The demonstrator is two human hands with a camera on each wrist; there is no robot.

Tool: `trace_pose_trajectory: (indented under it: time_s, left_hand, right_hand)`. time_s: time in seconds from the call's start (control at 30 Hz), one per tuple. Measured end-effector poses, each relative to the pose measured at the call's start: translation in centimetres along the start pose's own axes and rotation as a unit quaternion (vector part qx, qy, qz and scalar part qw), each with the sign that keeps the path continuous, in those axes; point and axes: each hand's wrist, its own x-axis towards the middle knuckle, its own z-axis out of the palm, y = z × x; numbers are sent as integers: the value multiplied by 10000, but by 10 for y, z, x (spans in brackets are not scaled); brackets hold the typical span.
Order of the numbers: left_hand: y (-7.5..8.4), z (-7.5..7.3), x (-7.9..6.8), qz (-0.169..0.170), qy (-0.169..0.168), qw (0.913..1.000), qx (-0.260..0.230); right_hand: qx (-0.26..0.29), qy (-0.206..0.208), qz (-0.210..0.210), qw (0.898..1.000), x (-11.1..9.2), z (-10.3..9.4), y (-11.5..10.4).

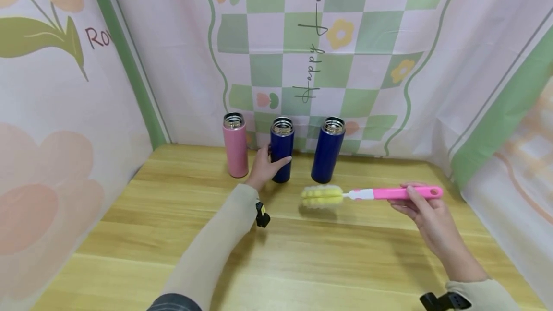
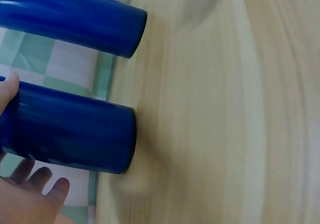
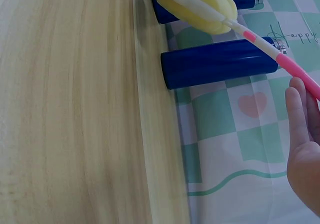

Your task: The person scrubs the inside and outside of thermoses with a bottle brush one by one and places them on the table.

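Note:
Three lidless bottles stand in a row on the wooden table: a pink bottle (image 1: pixel 235 150) at the left, a middle blue bottle (image 1: pixel 282 145) and a right blue bottle (image 1: pixel 329 150). My left hand (image 1: pixel 265 167) is at the middle one, thumb across its front. In the left wrist view, several fingertips (image 2: pixel 59 190) show beside this bottle with a gap to its wall. My right hand (image 1: pixel 427 217) holds the pink handle of a bottle brush (image 1: pixel 321 196) between thumb and fingers. Its yellow-and-white sponge head points left, in front of the right blue bottle.
Behind the bottles hangs a green-and-white checked curtain (image 1: pixel 302 32) at the table's back edge. More printed cloth (image 1: pixel 56 157) closes off the left and right sides. The wooden tabletop (image 1: pixel 302 263) stretches out in front of the bottles.

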Motion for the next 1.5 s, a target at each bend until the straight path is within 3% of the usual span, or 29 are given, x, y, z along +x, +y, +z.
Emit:
trace_pose_trajectory:
  time_s: [0.23, 0.47, 0.77, 0.87, 1.03, 1.17, 1.4, 1.5]
  left_hand:
    - [-4, -5, -7, 302, -133, 9993, -203]
    - [-14, -20, -11, 1227, 18, 9903, 649]
    - [-19, -40, -19, 1665, -234, 9780, 1232]
    - [-20, -43, -20, 1894, -367, 9683, 1586]
    - [-18, -46, -20, 2229, -588, 9454, 2303]
    - [-14, -48, -22, 2339, -664, 9328, 2659]
    - [-5, -54, -27, 2425, -687, 9236, 2889]
    - [-2, -56, -30, 2444, -754, 9229, 2877]
  right_hand:
    - [990, -315, -324, 9941, 7, -4, -7]
    - [1498, -236, -627, 9864, 11, -5, -17]
    - [2343, 16, -899, 9680, 14, -3, -26]
    - [2299, -12, -996, 9681, 15, -1, -26]
    - [1632, -13, -1090, 9806, 16, 1, -27]
    - [1574, -252, -1051, 9816, 18, 1, -26]
    - [918, -374, -930, 9907, 18, 1, -28]
    - [1242, -585, -879, 9866, 19, 0, -28]
